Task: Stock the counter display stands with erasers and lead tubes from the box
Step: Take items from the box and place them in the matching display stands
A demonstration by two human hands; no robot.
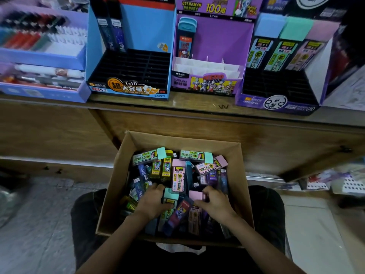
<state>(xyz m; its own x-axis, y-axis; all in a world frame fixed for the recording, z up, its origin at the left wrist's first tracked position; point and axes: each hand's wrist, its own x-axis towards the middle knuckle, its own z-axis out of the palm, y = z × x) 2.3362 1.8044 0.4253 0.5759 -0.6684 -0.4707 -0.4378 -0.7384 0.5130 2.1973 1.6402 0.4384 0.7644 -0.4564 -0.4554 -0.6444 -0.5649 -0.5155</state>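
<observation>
Both hands are down in the box, set apart from each other, each closed on its own item. The left hand (pixel 153 200) curls round a mint-capped tube (pixel 170 195) with the thumb laid across its body, and the right hand (pixel 215 202) pinches the cap end of a pink-capped tube (pixel 195 195). Taking one in each hand likely saves a trip, and gripping near the cap leaves the long body free to drop into a slot. The two tubes lie near the middle of a loose heap of lead tubes, some capped in mint or pink, others dark blue or yellow. I cannot tell any erasers apart from the tubes in this jumble. The cardboard box (pixel 116 175) rests on the person's lap, close under the desk (pixel 197 104), so the reach up to the displays is short. On the desk, the right purple stand (pixel 276 103) has blue-, mint- and pink-capped tubes standing upright along its back rows, with its dark front slots unfilled. By colour, that looks like the home for both tubes in hand. The blue stand (pixel 128 89) holds only two dark tubes at its rear left, and the middle purple stand (pixel 207 84) one teal-capped piece, so most of the stocking appears still to be done.
</observation>
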